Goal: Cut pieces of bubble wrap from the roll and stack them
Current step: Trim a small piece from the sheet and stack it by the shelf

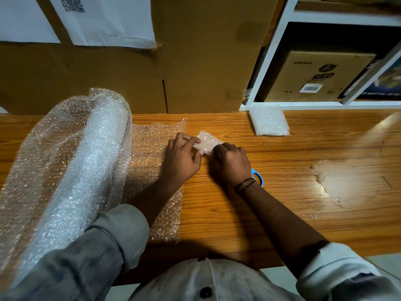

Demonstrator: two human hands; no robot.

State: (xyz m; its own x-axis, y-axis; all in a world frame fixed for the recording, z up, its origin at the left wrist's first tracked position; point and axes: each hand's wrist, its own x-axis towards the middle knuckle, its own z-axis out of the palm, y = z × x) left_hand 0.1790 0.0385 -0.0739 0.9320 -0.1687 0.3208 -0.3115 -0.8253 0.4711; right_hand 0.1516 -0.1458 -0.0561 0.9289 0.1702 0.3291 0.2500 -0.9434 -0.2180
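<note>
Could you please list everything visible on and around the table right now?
bubble wrap roll: one, clear, left side of the table
unrolled sheet: one, clear, flat on the table beside the roll
cut piece: one, clear, held between both hands
stack of cut pieces: one, clear, far edge of the table by the shelf
blue handle: one, probably scissors, mostly hidden behind the right wrist
table: one, brown wood
cardboard boxes: brown, behind the table
paper sheets: two, white, on the cardboard
shelf: one, white, far right
printed box: one, brown, inside the shelf
left hand: pinches the cut piece
right hand: grips the cut piece
</note>
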